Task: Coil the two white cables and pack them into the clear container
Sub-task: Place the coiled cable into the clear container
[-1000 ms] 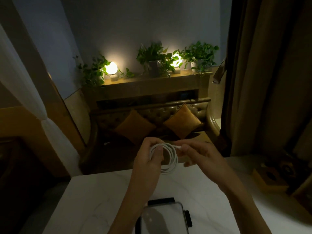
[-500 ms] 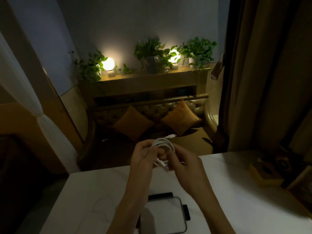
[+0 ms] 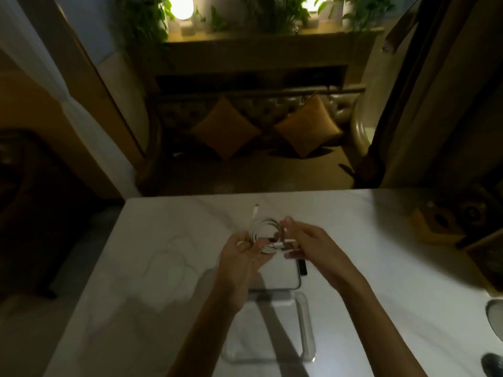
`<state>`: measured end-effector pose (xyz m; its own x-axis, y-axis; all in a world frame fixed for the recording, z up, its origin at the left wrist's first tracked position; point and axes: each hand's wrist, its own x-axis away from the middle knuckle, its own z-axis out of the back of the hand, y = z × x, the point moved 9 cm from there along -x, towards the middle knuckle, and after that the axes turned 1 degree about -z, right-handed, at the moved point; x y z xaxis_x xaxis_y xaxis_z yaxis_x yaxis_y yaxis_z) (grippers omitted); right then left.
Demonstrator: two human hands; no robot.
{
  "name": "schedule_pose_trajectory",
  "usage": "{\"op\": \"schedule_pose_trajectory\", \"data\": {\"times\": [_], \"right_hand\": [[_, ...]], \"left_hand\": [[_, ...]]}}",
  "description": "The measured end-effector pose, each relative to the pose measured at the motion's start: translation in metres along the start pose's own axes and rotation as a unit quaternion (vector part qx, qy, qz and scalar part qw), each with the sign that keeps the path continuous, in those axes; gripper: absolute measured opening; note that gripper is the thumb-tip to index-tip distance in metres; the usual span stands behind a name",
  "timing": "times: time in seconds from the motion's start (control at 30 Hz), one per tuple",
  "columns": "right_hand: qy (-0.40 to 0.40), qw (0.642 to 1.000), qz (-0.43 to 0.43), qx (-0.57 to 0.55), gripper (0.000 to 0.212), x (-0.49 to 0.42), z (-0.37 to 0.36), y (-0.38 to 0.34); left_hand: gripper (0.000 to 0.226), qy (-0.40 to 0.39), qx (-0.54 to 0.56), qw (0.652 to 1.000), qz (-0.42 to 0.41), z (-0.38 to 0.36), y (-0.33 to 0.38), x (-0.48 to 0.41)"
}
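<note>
Pinching the coiled white cable [image 3: 265, 235] so its loops held, the left hand [image 3: 245, 257] steadied it while the right hand [image 3: 313, 246] gripped its plug end, above the clear container [image 3: 280, 273] below them.

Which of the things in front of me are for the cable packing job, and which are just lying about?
For the job:
- coiled white cable, held by left hand and right hand
- second white cable, loose on the table
- clear container
- lid

Lying about:
- cushions
- lamps
- plants
</note>
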<state>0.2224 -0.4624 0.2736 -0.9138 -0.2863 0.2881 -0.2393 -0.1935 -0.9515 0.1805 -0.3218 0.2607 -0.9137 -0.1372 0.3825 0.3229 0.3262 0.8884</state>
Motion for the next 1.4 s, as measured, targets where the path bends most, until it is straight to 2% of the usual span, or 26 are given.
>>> {"op": "schedule_pose_trajectory", "data": {"times": [0.1, 0.17, 0.27, 0.33, 0.43, 0.5, 0.57, 0.63, 0.7, 0.73, 0.8, 0.9, 1.03, 1.1, 1.17, 1.23, 1.33, 1.4], "right_hand": [[-0.047, 0.989, -0.097, -0.1, 0.035, 0.011, -0.031, 0.076], [-0.067, 0.97, -0.152, -0.179, 0.027, 0.02, -0.058, 0.123], [-0.046, 0.952, -0.206, -0.221, 0.027, 0.025, -0.09, 0.185], [0.005, 0.954, -0.219, -0.205, 0.031, 0.023, -0.097, 0.218], [0.052, 0.955, -0.247, -0.158, 0.052, 0.021, -0.097, 0.255], [0.071, 0.956, -0.267, -0.095, 0.037, 0.018, -0.09, 0.282], [0.07, 0.955, -0.287, -0.003, 0.02, 0.009, -0.083, 0.308], [0.026, 0.95, -0.298, 0.085, 0.014, -0.005, -0.084, 0.326], [-0.01, 0.95, -0.297, 0.098, 0.014, -0.021, -0.091, 0.333], [-0.015, 0.952, -0.294, 0.087, 0.013, -0.029, -0.094, 0.334], [-0.002, 0.954, -0.295, 0.059, 0.005, -0.04, -0.101, 0.333], [0.02, 0.95, -0.311, 0.028, 0.012, -0.048, -0.114, 0.346], [0.063, 0.95, -0.304, 0.041, 0.009, -0.049, -0.128, 0.364], [0.084, 0.952, -0.291, 0.051, 0.022, -0.049, -0.131, 0.367], [0.091, 0.947, -0.306, 0.03, 0.046, -0.046, -0.131, 0.378], [0.097, 0.938, -0.332, 0.003, 0.054, -0.039, -0.128, 0.384], [0.098, 0.94, -0.325, 0.012, 0.041, -0.031, -0.121, 0.38], [0.074, 0.949, -0.306, 0.014, 0.034, -0.032, -0.123, 0.373]], "left_hand": [[0.005, 0.057, 0.047, 0.993, 0.091, 0.032, -0.075, 0.0], [0.015, 0.077, 0.077, 0.986, 0.128, 0.048, -0.121, 0.002], [0.007, 0.162, -0.034, 0.975, 0.148, 0.081, -0.175, 0.003], [0.011, 0.182, -0.079, 0.967, 0.157, 0.09, -0.198, 0.007], [0.005, 0.16, -0.15, 0.962, 0.162, 0.098, -0.216, 0.008], [0.008, 0.125, -0.214, 0.954, 0.167, 0.105, -0.231, 0.003], [0.011, 0.154, -0.31, 0.922, 0.175, 0.124, -0.243, -0.001], [0.034, 0.198, -0.41, 0.873, 0.173, 0.146, -0.251, -0.005], [0.047, 0.197, -0.476, 0.838, 0.181, 0.158, -0.257, -0.011], [0.05, 0.182, -0.489, 0.832, 0.191, 0.161, -0.26, -0.015], [0.052, 0.158, -0.487, 0.837, 0.195, 0.167, -0.266, -0.024], [0.055, 0.134, -0.494, 0.835, 0.205, 0.177, -0.273, -0.033], [0.041, 0.111, -0.482, 0.844, 0.208, 0.187, -0.295, -0.035], [0.045, 0.109, -0.482, 0.846, 0.2, 0.189, -0.302, -0.035], [0.046, 0.098, -0.483, 0.848, 0.195, 0.186, -0.303, -0.035], [0.046, 0.093, -0.481, 0.852, 0.186, 0.183, -0.299, -0.037], [0.042, 0.083, -0.492, 0.845, 0.192, 0.183, -0.297, -0.04], [0.037, 0.081, -0.478, 0.853, 0.192, 0.185, -0.299, -0.042]]}}
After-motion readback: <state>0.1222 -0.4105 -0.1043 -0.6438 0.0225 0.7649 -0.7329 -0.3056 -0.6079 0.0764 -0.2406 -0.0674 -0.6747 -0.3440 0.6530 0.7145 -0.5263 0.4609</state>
